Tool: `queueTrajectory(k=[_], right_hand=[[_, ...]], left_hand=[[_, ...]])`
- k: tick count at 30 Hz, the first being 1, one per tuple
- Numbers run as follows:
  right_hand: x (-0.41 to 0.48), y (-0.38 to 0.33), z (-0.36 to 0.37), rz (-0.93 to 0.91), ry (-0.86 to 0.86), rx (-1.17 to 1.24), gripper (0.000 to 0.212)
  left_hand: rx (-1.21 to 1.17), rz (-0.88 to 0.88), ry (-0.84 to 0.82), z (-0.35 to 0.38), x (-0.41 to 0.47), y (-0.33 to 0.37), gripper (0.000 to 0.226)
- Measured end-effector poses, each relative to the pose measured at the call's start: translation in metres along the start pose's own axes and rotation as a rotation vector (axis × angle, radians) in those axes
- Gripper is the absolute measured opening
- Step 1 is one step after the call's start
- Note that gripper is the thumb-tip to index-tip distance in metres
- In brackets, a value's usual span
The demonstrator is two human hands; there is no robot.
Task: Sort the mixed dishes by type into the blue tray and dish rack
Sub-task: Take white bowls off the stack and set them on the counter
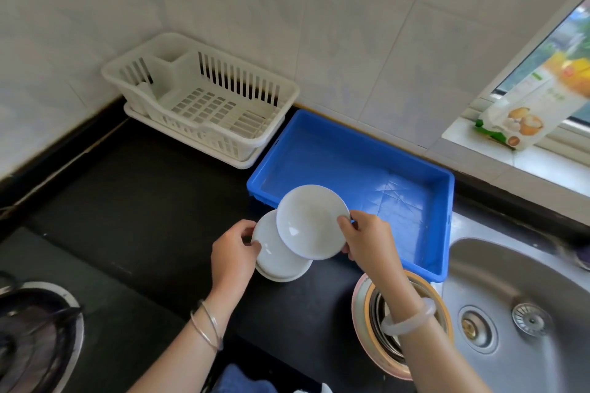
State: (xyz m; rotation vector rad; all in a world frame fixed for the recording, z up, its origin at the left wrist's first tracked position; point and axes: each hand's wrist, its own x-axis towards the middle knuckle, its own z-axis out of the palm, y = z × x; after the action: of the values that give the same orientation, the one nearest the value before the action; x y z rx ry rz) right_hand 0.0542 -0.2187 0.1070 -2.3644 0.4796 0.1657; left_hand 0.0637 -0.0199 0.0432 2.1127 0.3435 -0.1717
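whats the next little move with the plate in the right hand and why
Probably carry the lifted plate a little forward and set it flat in the blue tray. The right hand pinches its rim, tilted, above the stack that the left hand holds. The tray sits just behind, nearer than the dish rack, with nothing in it yet.

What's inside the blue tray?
Only bare blue tray floor shows, no dishes. The white plate held by the right hand covers its near-left corner.
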Motion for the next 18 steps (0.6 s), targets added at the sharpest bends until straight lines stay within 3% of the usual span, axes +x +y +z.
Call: queueTrajectory(k=[8,18], right_hand=[[0.005,-0.034,-0.015,-0.097,0.003,0.103,0.032],[0.053,-0.115,0.043,-0.092,-0.252,0.190,0.029]], left_hand=[[-0.295,-0.112,0.026,-0.041,0.011,0.008,0.033],[-0.521,-0.303,0.272,-0.138,0.045,-0.040,0.029]])
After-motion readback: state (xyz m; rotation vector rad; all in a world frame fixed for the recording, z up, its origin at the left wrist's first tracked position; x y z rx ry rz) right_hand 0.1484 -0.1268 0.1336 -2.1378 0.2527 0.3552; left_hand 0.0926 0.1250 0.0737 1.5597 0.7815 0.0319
